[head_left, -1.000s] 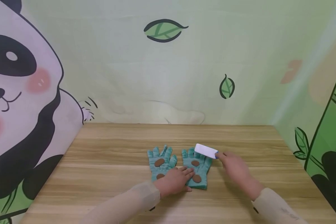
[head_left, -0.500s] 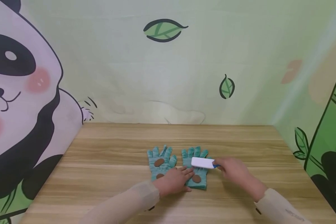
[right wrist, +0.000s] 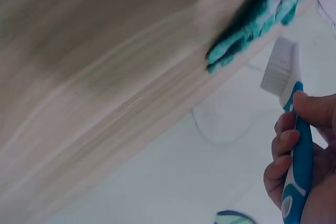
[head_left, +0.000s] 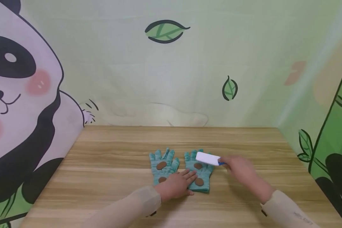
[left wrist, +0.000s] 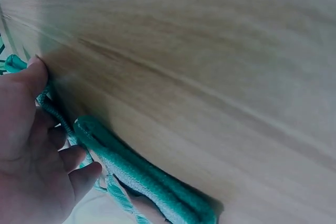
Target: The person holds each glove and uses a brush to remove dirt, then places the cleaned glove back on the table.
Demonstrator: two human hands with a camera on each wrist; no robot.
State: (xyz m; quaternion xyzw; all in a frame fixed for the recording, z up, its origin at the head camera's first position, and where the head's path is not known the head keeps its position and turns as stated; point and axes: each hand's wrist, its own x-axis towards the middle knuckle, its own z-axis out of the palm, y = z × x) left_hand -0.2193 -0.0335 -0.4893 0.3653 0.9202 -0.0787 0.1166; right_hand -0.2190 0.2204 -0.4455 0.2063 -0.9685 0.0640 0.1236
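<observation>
Two teal knitted gloves with brown oval patches lie on the table, fingers pointing away: a left glove (head_left: 156, 171) and a right glove (head_left: 205, 175). My left hand (head_left: 177, 185) lies between them with fingers extended, fingertips on the near left part of the right glove and the palm covering part of the left glove's cuff. My right hand (head_left: 242, 171) grips the blue-and-white handle of a scrub brush (right wrist: 302, 156). Its white head (head_left: 207, 158) overlaps the right glove's fingers in the head view. In the right wrist view the bristles (right wrist: 275, 77) face the table side.
The wooden table (head_left: 117, 145) carries the gloves near its middle. Behind it hangs a pale green backdrop (head_left: 117, 69) with leaf drawings, a large panda (head_left: 48, 95) on the left and bamboo (head_left: 336, 126) on the right.
The brush came toward me over the right glove, then went back up toward its fingers, tilting as it moved. My left hand and both gloves have stayed in place.
</observation>
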